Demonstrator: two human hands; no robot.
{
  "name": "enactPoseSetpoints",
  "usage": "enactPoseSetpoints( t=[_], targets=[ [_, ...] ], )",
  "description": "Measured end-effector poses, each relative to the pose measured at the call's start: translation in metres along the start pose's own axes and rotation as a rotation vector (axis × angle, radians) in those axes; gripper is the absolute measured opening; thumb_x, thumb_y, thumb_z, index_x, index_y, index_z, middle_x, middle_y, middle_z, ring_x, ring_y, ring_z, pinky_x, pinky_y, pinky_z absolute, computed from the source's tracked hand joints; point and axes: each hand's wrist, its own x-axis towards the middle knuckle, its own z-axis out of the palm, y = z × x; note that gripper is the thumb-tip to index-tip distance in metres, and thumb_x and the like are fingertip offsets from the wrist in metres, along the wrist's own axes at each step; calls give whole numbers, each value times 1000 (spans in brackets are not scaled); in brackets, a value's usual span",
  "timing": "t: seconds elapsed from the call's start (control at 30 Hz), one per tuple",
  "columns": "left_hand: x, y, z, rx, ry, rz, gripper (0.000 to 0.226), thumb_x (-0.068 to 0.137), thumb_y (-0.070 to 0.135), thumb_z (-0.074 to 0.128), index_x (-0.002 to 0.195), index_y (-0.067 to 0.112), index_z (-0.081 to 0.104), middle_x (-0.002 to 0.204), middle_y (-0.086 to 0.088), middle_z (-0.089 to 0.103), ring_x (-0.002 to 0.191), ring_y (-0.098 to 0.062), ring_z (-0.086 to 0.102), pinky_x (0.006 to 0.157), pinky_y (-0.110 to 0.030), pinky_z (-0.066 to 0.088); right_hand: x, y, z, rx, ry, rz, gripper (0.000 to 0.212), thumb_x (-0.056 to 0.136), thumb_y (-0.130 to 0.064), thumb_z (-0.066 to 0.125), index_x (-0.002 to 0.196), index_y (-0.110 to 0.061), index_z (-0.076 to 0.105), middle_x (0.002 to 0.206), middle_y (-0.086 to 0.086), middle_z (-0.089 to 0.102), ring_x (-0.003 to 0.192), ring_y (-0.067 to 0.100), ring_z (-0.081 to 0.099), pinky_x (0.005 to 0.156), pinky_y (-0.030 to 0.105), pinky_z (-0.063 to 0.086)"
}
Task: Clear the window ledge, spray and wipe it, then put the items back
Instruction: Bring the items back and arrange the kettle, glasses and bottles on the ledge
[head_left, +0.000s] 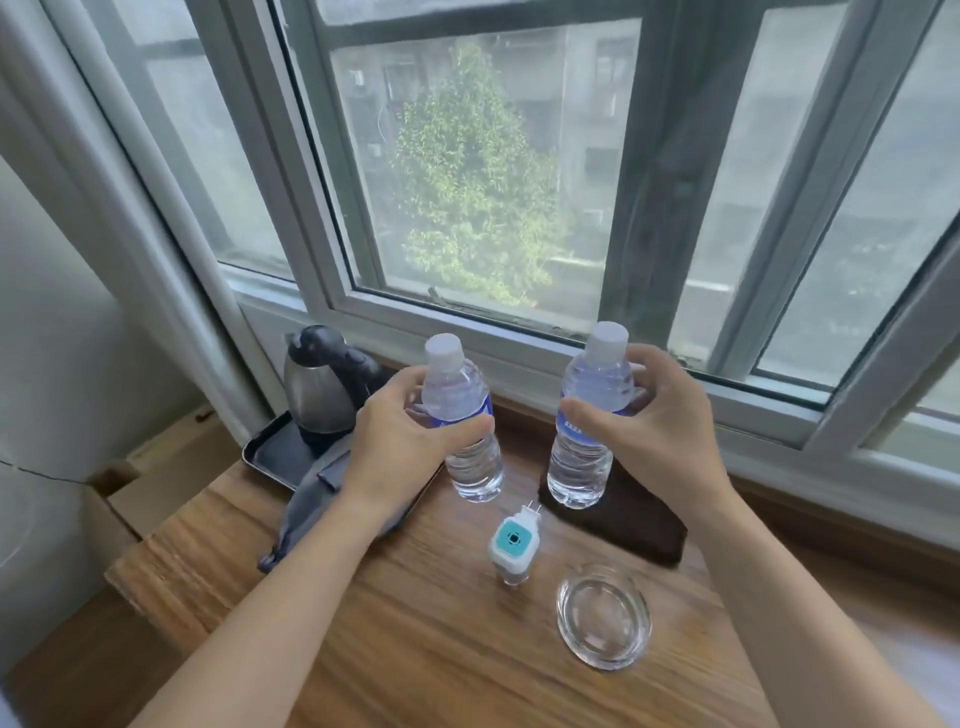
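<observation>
I have my left hand (400, 441) and right hand (649, 415) each wrapped round a water bottle, left bottle (462, 415) at 11 o'clock of the plug-in (511, 540), right bottle (592, 410) at 1 o'clock, probably to clear both off the ledge (363, 597) together.

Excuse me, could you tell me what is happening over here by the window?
A person stands at a wooden ledge under the window, gripping a capped water bottle in each hand: the left hand holds the left bottle, the right hand the right bottle. On the ledge are a kettle on a dark tray, a grey cloth, a plug-in device, a glass ashtray and a dark folded cloth.
</observation>
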Motion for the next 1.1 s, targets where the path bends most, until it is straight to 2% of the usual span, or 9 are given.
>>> enactPoseSetpoints(
  t=[0.13, 0.27, 0.33, 0.4, 0.53, 0.63, 0.8, 0.93, 1.1],
  targets=[
    [46, -34, 10, 3, -139, -3, 57, 64, 29, 98, 112, 36, 70, 100, 14, 78, 89, -5, 74, 86, -38, 62, 20, 8, 32, -95, -14, 54, 59, 71, -40, 93, 120, -29, 62, 107, -14, 71, 92, 5, 67, 79, 27, 57],
    [86, -68, 19, -25, -245, -26, 61, 58, 36, 96, 113, 36, 70, 101, 16, 78, 91, -6, 74, 90, -45, 61, 37, 19, 67, -182, -7, 173, 67, 67, -42, 94, 124, -23, 64, 109, -14, 71, 98, 2, 67, 85, 27, 57],
    [100, -78, 23, -28, -287, -28, 63, 55, 43, 94, 113, 38, 70, 100, 18, 77, 91, -5, 73, 90, -44, 60, 45, 30, 84, -238, 12, 232, 58, 64, -46, 91, 113, -23, 70, 101, -12, 75, 93, 5, 70, 86, 37, 60],
    [112, -87, 29, -23, -332, -18, 61, 59, 40, 95, 114, 37, 69, 99, 18, 76, 90, -4, 72, 89, -43, 60, 53, 39, 98, -268, 21, 288, 47, 64, -42, 90, 103, -22, 72, 96, -10, 75, 90, 8, 71, 86, 41, 59],
    [129, -105, 42, -19, -386, -10, 57, 60, 37, 95, 111, 36, 70, 97, 17, 76, 89, -4, 72, 86, -44, 60, 62, 49, 116, -284, 45, 362, 54, 70, -29, 93, 115, -18, 66, 108, -7, 71, 99, 12, 67, 84, 30, 52],
    [137, -114, 52, -7, -418, -22, 53, 59, 36, 95, 105, 38, 69, 95, 18, 76, 89, -5, 71, 86, -43, 59, 65, 58, 123, -276, 64, 398, 53, 71, -26, 92, 115, -18, 65, 109, -6, 71, 97, 6, 65, 77, 23, 46],
    [145, -117, 65, -5, -464, -17, 53, 63, 33, 95, 108, 38, 67, 98, 17, 75, 92, -5, 70, 86, -38, 58, 73, 70, 130, -283, 71, 431, 53, 71, -28, 92, 115, -20, 64, 108, -8, 69, 101, 12, 66, 87, 32, 54],
    [151, -115, 72, -1, -477, -10, 52, 66, 34, 95, 110, 33, 69, 96, 17, 74, 91, -2, 69, 79, -31, 55, 74, 78, 134, -293, 83, 450, 56, 73, -29, 91, 120, -20, 61, 110, -7, 67, 104, 14, 63, 84, 30, 48],
    [159, -115, 77, 8, -485, -5, 60, 64, 42, 97, 114, 35, 65, 102, 18, 72, 95, -3, 68, 87, -38, 58, 75, 84, 132, -320, 61, 419, 59, 73, -41, 92, 120, -24, 60, 109, -13, 64, 101, 9, 59, 79, 25, 44]
  ],
)
